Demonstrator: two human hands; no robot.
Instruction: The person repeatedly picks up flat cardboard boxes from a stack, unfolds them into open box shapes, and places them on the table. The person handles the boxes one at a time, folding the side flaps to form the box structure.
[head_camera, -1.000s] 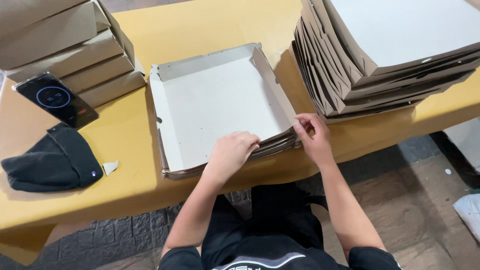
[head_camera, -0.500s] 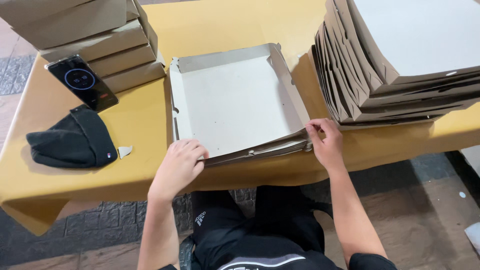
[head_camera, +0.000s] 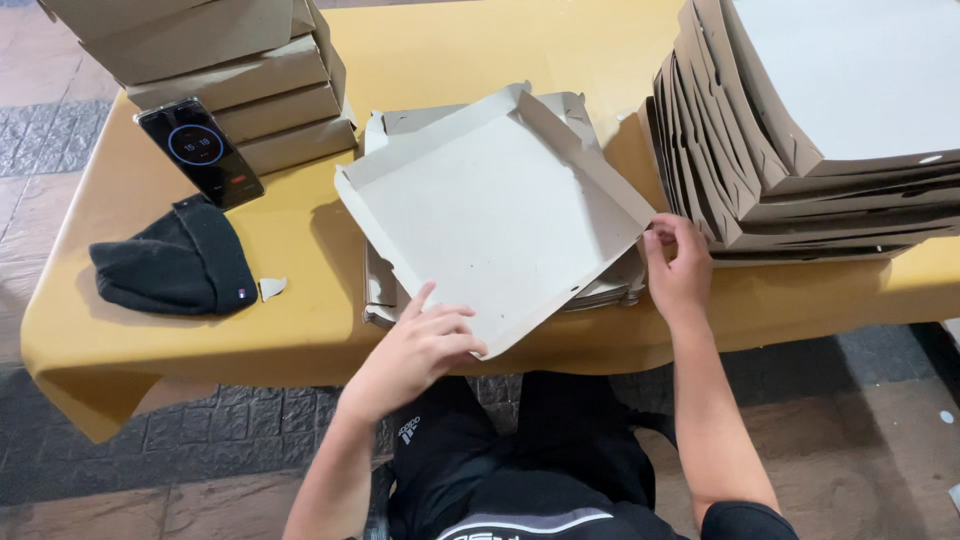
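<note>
A flat cardboard box blank (head_camera: 495, 215), pale grey inside with its side flaps partly raised, sits at the centre of the frame, turned at an angle and lifted slightly above a low pile of similar blanks (head_camera: 385, 290) on the yellow table (head_camera: 420, 45). The left hand (head_camera: 420, 345), lower centre, grips the blank's near corner, fingers curled over its edge. The right hand (head_camera: 680, 265), right of centre, pinches the blank's right corner between thumb and fingertips. At the upper right of the frame stands a tall stack of folded boxes (head_camera: 800, 130), brown outside and pale on top, just beside the right hand. At the upper left a second stack of brown boxes (head_camera: 230, 70) rests on the table, with a dark phone (head_camera: 200, 150) leaning against it, screen lit. Below the phone, at the left of the frame, lies a black knitted cap (head_camera: 170, 265), and just to its right a small scrap of cardboard (head_camera: 271, 288). The person's dark clothing fills the lower centre, above a paved floor (head_camera: 880, 420).
</note>
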